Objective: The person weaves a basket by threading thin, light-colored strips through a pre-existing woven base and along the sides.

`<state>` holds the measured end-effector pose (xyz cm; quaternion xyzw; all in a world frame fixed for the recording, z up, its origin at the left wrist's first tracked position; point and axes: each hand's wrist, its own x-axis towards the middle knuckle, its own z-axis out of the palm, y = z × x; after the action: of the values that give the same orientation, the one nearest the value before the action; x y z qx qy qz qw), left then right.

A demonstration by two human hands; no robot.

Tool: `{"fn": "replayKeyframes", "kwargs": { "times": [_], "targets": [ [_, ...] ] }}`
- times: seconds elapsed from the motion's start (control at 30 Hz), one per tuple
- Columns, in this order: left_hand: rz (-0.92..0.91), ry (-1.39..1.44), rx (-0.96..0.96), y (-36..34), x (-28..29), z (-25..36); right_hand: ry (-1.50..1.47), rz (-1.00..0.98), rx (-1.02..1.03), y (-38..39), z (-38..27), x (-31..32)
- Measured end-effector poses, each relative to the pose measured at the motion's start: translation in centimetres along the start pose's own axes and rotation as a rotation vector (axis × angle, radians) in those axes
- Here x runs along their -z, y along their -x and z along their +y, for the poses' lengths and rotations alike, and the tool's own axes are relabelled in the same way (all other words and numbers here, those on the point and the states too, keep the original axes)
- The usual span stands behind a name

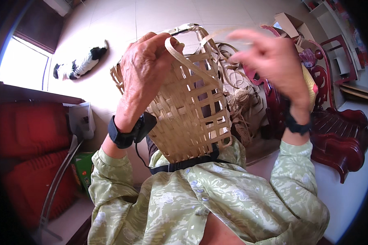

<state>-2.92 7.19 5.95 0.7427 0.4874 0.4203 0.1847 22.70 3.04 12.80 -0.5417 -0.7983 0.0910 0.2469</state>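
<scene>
The left hand [145, 61] curls over the top edge of the basket [178, 118] below it; the right hand [268, 59], half-open, is too blurred to tell whether it grips the nearby strip [212, 36].

1. The left hand [141, 61] is closed on the upper edge of a woven basket [171, 118], tightly plaited at left, open lattice at right.
2. A pale strip [192, 67] curves from beside its fingers down across the lattice.
3. The right hand [270, 61] is raised right of the basket, too blurred to tell whether it pinches anything.
4. Loose strips [242, 102] lie heaped near a dark red carved chair [335, 143].
5. A black-and-white animal [82, 65] lies on the pale floor [114, 24], upper left.
</scene>
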Motion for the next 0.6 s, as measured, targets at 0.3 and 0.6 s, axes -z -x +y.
{"fn": "replayKeyframes", "kwargs": {
  "times": [0.3,0.6],
  "targets": [
    [0.044,-0.059,-0.006,0.3,0.2,-0.1,-0.287,-0.077,-0.15,-1.5,-0.3,-4.4],
    [0.023,-0.077,-0.023,0.2,-0.1,-0.4,-0.234,0.536,-0.038,-3.2,-1.0,-6.4]
  ]
}}
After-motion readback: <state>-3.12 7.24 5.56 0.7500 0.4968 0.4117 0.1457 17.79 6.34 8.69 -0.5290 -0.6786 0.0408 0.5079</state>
